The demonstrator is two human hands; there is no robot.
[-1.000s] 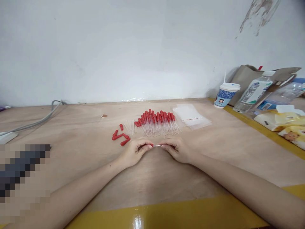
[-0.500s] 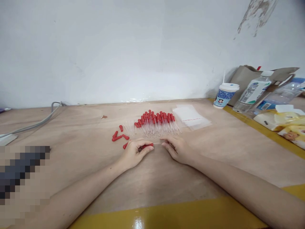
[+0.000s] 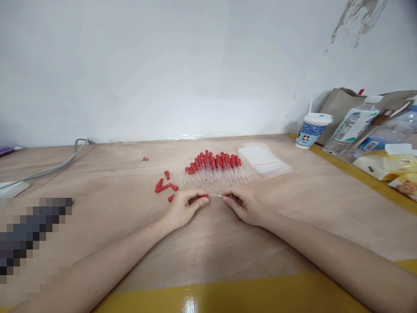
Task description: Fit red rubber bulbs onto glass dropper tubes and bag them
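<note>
Between the fingers of my left hand (image 3: 186, 209) is a red rubber bulb (image 3: 206, 196), mostly hidden by the thumb and fingers. A thin clear dropper tube (image 3: 215, 195) runs from the bulb to my right hand (image 3: 245, 206), whose thumb and forefinger pinch its far end. Beyond my hands lies a pile of droppers with red bulbs (image 3: 218, 161), their clear tubes pointing toward me. Left of the pile are several bare clear tubes (image 3: 180, 174) and loose red bulbs (image 3: 162, 188), one partly behind my left hand.
Clear zip bags (image 3: 265, 161) lie right of the pile. A paper cup (image 3: 311, 131), a plastic bottle (image 3: 353, 124), a brown bag (image 3: 335, 102) and yellow packets (image 3: 374, 165) crowd the right side. A grey cable (image 3: 61, 164) crosses the table's left; a pixelated dark object (image 3: 35, 230) sits nearer me.
My right fingers have closed on the tube's free end, where they were loosely apart before. Less of the red bulb shows at my left fingertips. The view has shifted slightly.
</note>
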